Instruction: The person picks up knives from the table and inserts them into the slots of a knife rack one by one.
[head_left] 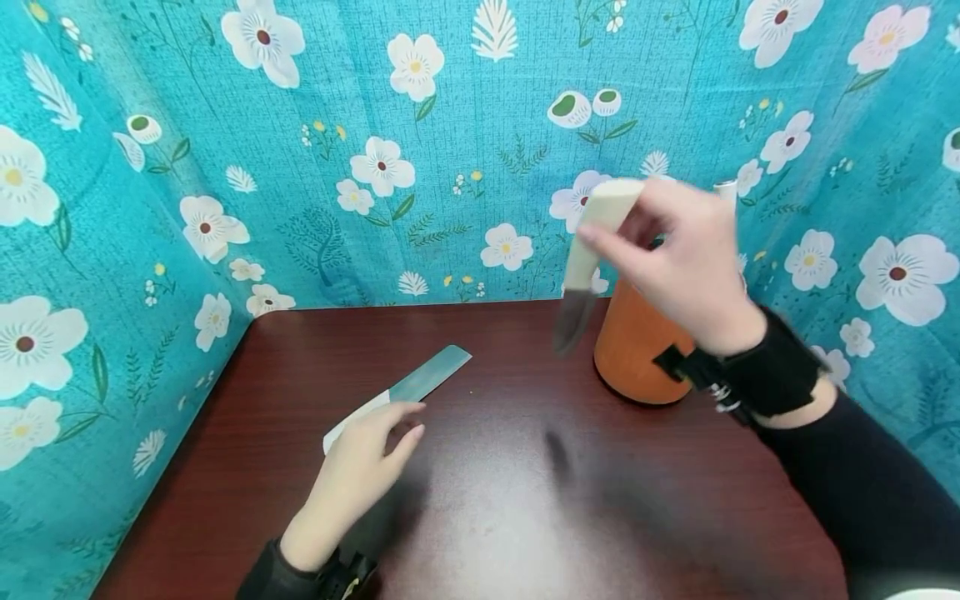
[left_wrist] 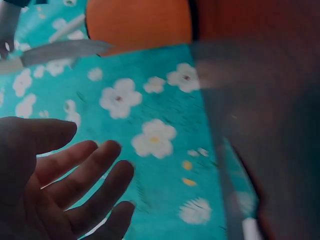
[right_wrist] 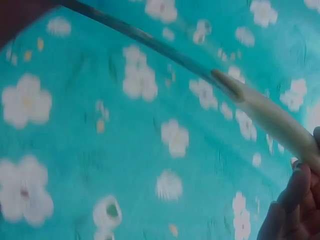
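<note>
My right hand (head_left: 682, 250) pinches a knife (head_left: 609, 218) by its cream handle, the blade hanging down above the table, left of an orange holder (head_left: 637, 350). The right wrist view has this handle (right_wrist: 275, 120) running into my fingers at the right edge, with the blade slanting up to the left. My left hand (head_left: 360, 471) is relaxed and holds nothing, the fingers loosely bent. Just beyond it, a second knife with a square-ended blade (head_left: 431, 373) and a white handle lies on the table, the handle partly covered by that hand in the head view.
A dark brown table (head_left: 510, 500) carries everything. Turquoise flowered cloth (head_left: 322, 208) hangs behind and along both sides. Another white handle (head_left: 725, 190) sticks up behind my right hand, over the holder. Something white (head_left: 926, 594) shows at the lower right corner.
</note>
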